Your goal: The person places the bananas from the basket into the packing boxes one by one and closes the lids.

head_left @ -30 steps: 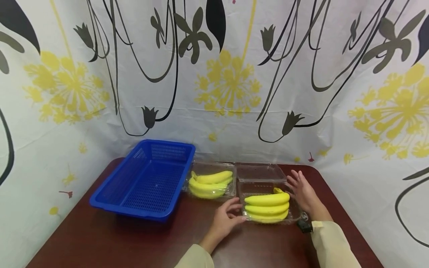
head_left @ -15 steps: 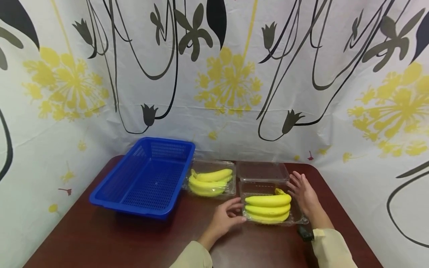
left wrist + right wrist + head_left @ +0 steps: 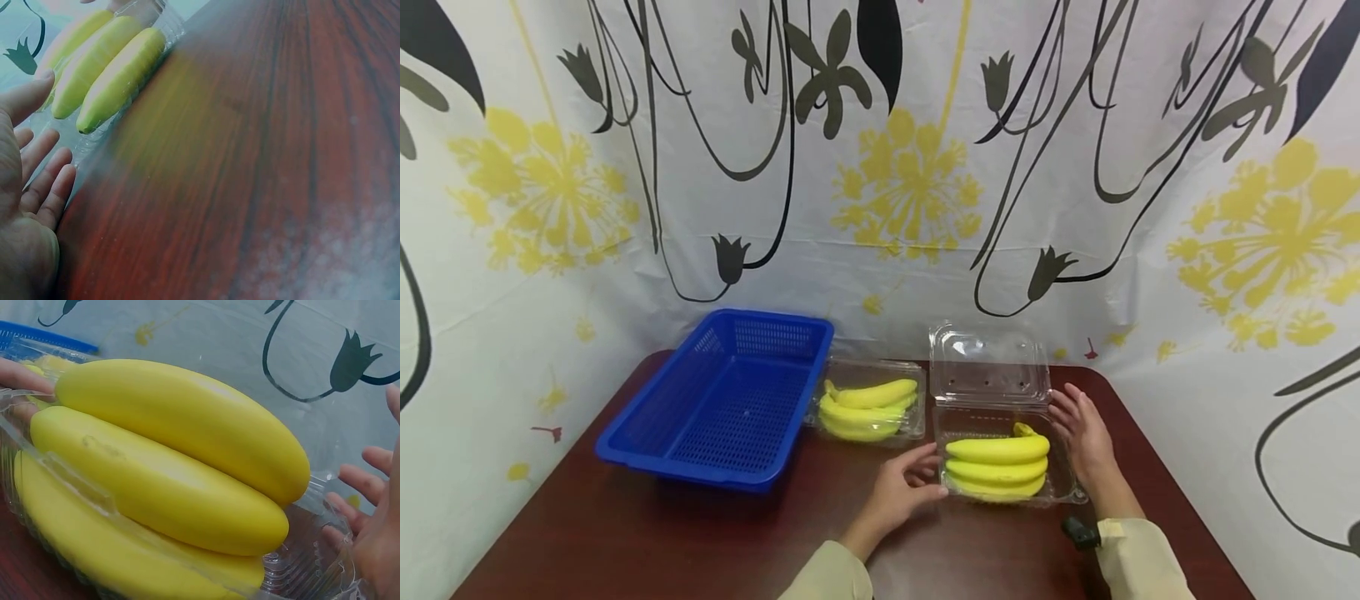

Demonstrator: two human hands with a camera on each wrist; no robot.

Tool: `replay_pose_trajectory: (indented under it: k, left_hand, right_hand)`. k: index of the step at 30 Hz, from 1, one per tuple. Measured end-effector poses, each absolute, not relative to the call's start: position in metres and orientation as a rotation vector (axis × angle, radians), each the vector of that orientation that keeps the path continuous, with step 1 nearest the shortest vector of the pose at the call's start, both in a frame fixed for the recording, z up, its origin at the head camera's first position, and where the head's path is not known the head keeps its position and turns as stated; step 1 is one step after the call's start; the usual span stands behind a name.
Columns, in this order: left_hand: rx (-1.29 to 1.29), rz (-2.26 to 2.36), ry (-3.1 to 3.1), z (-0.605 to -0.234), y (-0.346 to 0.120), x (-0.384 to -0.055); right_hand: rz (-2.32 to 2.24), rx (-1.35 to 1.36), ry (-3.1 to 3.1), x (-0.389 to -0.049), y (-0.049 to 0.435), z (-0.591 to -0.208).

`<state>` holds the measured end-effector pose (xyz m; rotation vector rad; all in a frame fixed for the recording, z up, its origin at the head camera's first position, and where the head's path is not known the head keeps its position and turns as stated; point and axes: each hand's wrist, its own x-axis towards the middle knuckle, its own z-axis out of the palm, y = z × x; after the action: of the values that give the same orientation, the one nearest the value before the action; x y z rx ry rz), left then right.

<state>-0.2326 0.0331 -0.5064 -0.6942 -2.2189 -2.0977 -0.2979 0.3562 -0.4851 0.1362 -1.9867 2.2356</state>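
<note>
A clear plastic clamshell box (image 3: 1066,485) holds a bunch of yellow bananas (image 3: 996,471). Its transparent lid (image 3: 988,367) stands raised at the back, leaning against the wall cloth. My left hand (image 3: 897,497) is at the box's left side, thumb near the front corner, fingers loosely bent; in the left wrist view that hand (image 3: 28,187) shows its fingers apart beside the box. On the right side, my right hand (image 3: 1086,437) has its fingers extended by the box wall and the lid's lower corner. The right wrist view shows these fingers (image 3: 359,481) close to the plastic; contact is unclear.
Left of this box, a second clear box (image 3: 917,425) contains more bananas (image 3: 868,410). A blue perforated basket (image 3: 700,479) stands at the table's left. Patterned cloth (image 3: 880,308) rises behind the dark reddish-brown table (image 3: 700,542).
The lid of the right-hand box has tilted up from lying back flat. Both hands stay at the box's sides, almost unmoved.
</note>
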Motion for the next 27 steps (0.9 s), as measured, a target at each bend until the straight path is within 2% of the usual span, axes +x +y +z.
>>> replay_pose_trajectory:
  k: [22,27]
  left_hand:
    - [-0.619,-2.109,-2.248,-0.504,0.033,-0.234]
    - [-0.596,-2.117,-2.256,-0.520,0.036,-0.243]
  right_hand:
    - [2.157,0.009,-1.799,-0.297,0.355,-0.486]
    - [2.181,-0.060,-1.755,-0.298,0.355,-0.486]
